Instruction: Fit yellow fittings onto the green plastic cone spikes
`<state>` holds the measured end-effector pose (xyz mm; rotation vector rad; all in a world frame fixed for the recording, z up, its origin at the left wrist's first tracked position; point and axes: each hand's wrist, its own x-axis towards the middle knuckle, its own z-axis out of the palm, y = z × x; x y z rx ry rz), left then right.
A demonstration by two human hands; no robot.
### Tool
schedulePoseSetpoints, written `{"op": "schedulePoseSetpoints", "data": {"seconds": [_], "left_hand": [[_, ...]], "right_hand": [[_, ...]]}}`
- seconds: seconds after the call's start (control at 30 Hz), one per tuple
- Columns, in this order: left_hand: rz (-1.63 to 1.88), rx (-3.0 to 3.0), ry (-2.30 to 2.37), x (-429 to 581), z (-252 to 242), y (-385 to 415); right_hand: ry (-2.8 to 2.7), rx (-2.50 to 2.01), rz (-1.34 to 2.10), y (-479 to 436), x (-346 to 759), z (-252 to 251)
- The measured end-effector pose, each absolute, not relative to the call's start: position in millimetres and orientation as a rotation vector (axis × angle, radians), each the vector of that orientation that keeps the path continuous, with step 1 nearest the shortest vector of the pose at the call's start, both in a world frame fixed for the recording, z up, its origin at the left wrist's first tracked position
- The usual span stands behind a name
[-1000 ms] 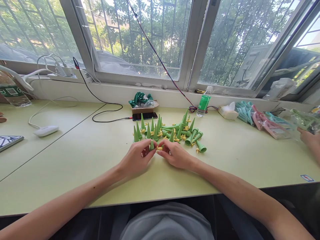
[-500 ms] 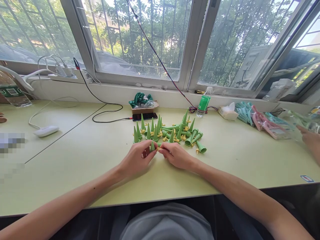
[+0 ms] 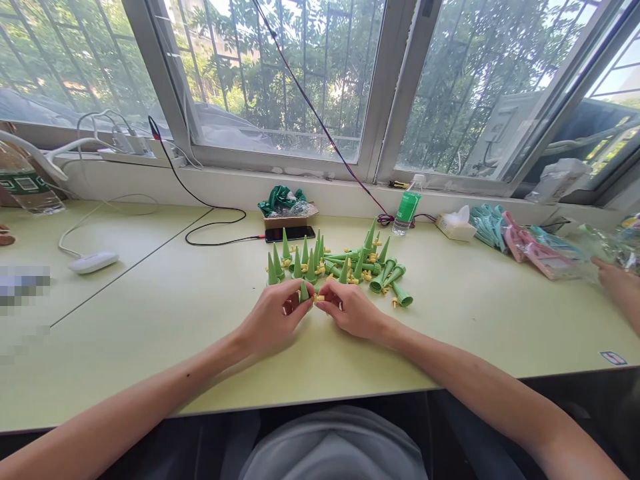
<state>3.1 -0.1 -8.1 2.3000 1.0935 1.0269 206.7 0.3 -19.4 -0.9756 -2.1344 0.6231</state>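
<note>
My left hand is closed on a green plastic spike, with its narrow tip showing above the fingers. Facing it, my right hand pinches a small yellow valve piece between thumb and fingertips. The two hands nearly touch, and the yellow piece lies right beside the left fingertips; whether it touches the spike is hidden. Just beyond the hands is a cluster of green spikes, several upright and others lying on their sides. Small yellow pieces are scattered among them.
Behind the cluster lie a phone on a cable and a small cardboard box. A water bottle, a tissue box and bagged pink and teal items stand rightward. Another person's hand is at the far right.
The yellow piece between my hands shows a little more and has turned slightly. My hands stay almost in place. The other person's hand at the right has shifted slightly.
</note>
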Motion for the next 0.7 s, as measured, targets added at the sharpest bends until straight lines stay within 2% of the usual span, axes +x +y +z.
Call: {"op": "schedulePoseSetpoints", "data": {"seconds": [0.7], "left_hand": [[0.992,2.299,1.021,0.7,-10.9,-0.4]], "right_hand": [[-2.245,-0.935,0.486,2.0,209.6,-18.4]]}}
